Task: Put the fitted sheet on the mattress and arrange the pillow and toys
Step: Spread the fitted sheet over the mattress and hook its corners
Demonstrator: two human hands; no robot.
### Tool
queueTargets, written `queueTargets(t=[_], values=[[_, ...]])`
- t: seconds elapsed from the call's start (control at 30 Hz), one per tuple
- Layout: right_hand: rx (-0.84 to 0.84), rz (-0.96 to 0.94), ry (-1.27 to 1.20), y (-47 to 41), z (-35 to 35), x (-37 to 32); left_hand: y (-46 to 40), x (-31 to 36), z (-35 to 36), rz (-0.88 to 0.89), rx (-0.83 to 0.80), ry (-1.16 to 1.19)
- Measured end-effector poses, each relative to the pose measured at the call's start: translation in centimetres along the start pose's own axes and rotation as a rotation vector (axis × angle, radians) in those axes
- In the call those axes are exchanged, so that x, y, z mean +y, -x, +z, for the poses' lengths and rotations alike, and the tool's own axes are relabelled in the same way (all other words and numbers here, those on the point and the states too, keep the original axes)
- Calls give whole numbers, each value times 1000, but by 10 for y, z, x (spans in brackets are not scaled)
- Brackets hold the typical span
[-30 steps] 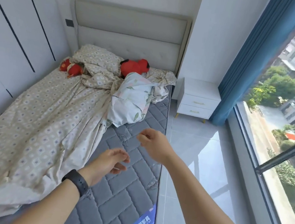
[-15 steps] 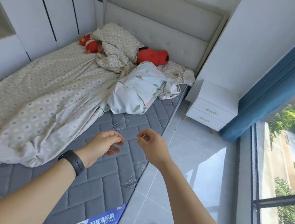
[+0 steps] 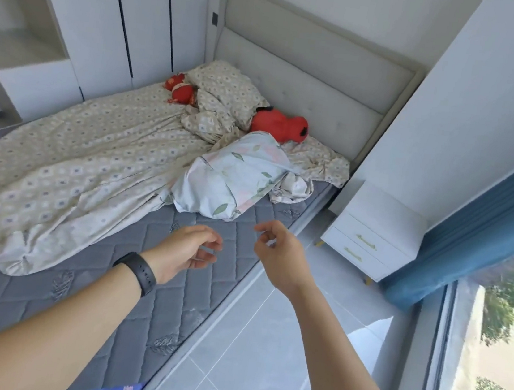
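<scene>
A beige patterned fitted sheet [image 3: 68,168] lies crumpled over the left part of the grey quilted mattress [image 3: 125,305]. A patterned pillow [image 3: 226,89] leans at the headboard. One red plush toy [image 3: 181,90] lies left of it, another red plush toy [image 3: 278,126] to its right. A pale floral bundle [image 3: 234,182] sits on the mattress near the right edge. My left hand [image 3: 187,251] and my right hand [image 3: 280,256] hover above the bare mattress edge, fingers loosely curled, holding nothing.
A white nightstand [image 3: 377,232] stands right of the bed, beside a blue curtain [image 3: 485,223] and a large window [image 3: 495,353]. White wardrobe doors [image 3: 119,16] line the left wall. Grey tiled floor [image 3: 261,357] runs along the bed's right side.
The view has swung left and down toward the bed. Both hands stay raised and empty, now a little closer to the floral bundle.
</scene>
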State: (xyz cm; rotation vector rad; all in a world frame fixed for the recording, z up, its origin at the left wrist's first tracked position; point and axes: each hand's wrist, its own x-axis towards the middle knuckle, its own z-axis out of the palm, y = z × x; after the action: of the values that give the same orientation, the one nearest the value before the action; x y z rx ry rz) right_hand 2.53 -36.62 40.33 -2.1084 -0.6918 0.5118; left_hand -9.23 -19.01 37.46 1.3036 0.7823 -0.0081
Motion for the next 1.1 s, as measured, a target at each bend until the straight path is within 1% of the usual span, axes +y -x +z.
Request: queueTargets(t=[0.13,0.23,0.37,0.47,0.53,0.63,0.73,0.8,0.87,1.0,1.1], values=[[-107,-27,58,-36,-10,16,-42,21,18,8,38,39],[-182,-51,204,-80,-23,30,-86,45,34,19,59,86],[-253,-55,346,-166,-44,54,-167,78,50,31,63,125],[-301,-18,358,-234,-59,74,-237,98,54,-7,77,154],[-361,57,375,-275,-70,79,-278,116,52,-62,113,172],[-464,91,402,-349,-90,76,-333,153,49,-55,169,160],[-434,25,396,-434,-105,69,-386,190,45,-41,200,119],[-426,-7,421,-485,-104,72,-414,204,41,-39,221,112],[-493,-18,453,-540,-95,83,-447,213,38,-50,245,123],[-710,-102,609,-655,-59,118,-534,226,39,-110,352,202],[-834,-162,757,-744,-34,146,-605,237,44,-162,454,242]])
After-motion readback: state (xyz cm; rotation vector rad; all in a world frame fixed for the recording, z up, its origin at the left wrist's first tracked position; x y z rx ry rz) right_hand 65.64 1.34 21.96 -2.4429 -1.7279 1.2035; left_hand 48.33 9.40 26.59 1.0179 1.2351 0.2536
